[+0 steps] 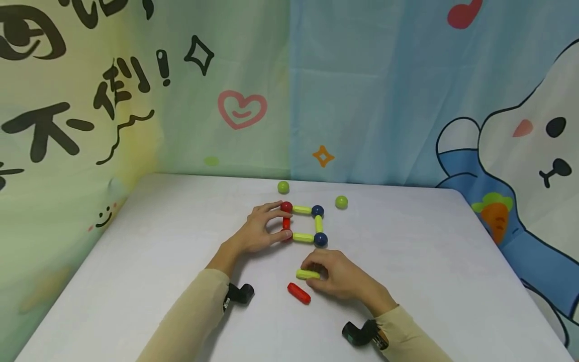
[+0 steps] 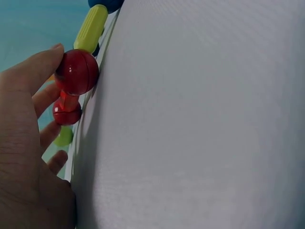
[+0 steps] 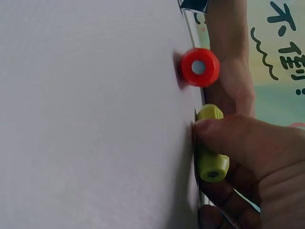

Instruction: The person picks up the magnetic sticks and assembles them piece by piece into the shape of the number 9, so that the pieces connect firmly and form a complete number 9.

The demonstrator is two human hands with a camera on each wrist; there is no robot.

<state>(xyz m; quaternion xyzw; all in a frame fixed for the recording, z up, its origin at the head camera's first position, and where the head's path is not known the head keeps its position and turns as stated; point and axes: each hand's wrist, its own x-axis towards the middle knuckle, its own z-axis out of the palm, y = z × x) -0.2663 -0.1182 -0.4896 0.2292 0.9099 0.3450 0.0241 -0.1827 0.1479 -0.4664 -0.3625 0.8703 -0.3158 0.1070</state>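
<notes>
A square frame of magnetic sticks and balls lies mid-table, its left side a red stick (image 1: 286,223) between two red balls (image 2: 76,72). Yellow-green sticks (image 1: 302,238) join these to two blue balls (image 1: 320,240) on the right. My left hand (image 1: 259,230) holds that red side, thumb on the near ball and fingers by the far one. Closer to me, my right hand (image 1: 338,275) pinches a loose yellow-green stick (image 3: 213,164) between thumb and fingers, at the tabletop. Just in front of it lies a loose red stick (image 1: 299,293), its round metal end facing the right wrist camera.
Two green balls sit beyond the frame, one green ball (image 1: 283,187) near the table's back edge and another green ball (image 1: 341,202) to its right. The white table (image 1: 407,241) ends at a printed curtain (image 1: 362,100) behind.
</notes>
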